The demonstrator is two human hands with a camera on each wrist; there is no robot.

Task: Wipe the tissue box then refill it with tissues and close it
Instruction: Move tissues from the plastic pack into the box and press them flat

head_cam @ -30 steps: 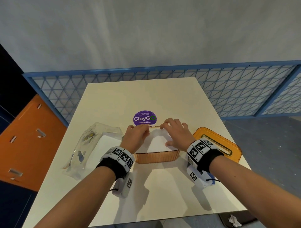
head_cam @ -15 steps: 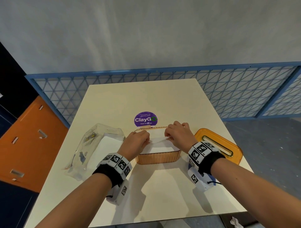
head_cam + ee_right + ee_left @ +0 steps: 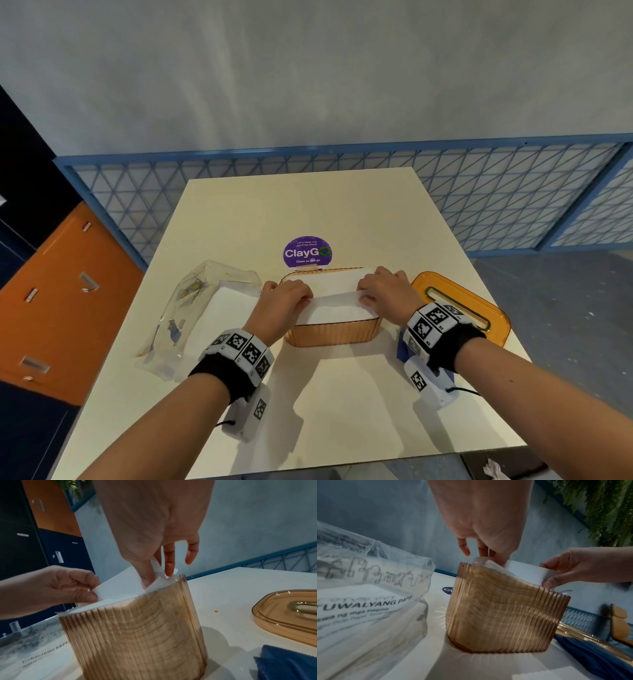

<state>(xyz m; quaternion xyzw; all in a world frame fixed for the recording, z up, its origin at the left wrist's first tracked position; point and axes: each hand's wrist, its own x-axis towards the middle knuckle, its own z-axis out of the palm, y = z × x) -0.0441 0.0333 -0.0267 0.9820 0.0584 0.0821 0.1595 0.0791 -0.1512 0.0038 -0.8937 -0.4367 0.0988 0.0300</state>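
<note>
Between both pinching hands, the top tissue [image 3: 337,297] lifts from the stack filling the lidless amber tissue box [image 3: 334,334]; left hand [image 3: 281,305] and right hand [image 3: 385,294] each grip an end, the lid [image 3: 479,310] lying right of the grip.

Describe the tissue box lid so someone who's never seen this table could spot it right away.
On the cream table, look right of the ribbed amber tissue box, just beyond the right hand. The tissue box lid lies flat there: an amber, rounded-corner plate, the only piece with a long gold-rimmed slot.
</note>
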